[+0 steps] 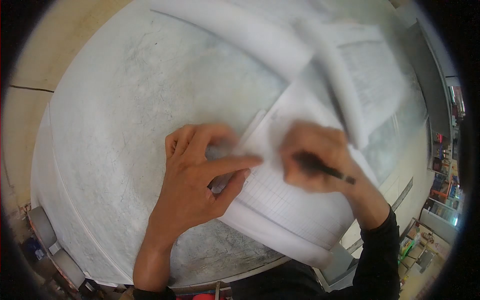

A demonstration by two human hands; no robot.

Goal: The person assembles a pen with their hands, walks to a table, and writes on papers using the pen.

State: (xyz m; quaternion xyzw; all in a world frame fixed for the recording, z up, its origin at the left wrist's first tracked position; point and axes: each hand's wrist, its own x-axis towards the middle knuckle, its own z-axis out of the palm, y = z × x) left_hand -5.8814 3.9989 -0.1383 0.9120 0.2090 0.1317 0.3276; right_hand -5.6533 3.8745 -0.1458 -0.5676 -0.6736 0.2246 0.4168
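Observation:
An open notebook with ruled, table-like pages (280, 197) lies on the grey table, its near edge curling up. My left hand (192, 175) rests at the notebook's left edge. Its index finger stretches over the page and the thumb lies just below, apart from it; the other fingers are bent. Over the page, to the right, my right hand (317, 155) is closed around a dark pen (327, 168). Motion blurs this hand, and the pen's tip is hidden. Beyond it, a raised sheet (370, 75) with faint printing is blurred.
The round, scuffed grey table (115, 125) fills most of the view. Another white page (235, 30) extends across its far side. Grey chairs (67, 267) stand at lower left. Shelves with assorted goods (442, 175) line the right side.

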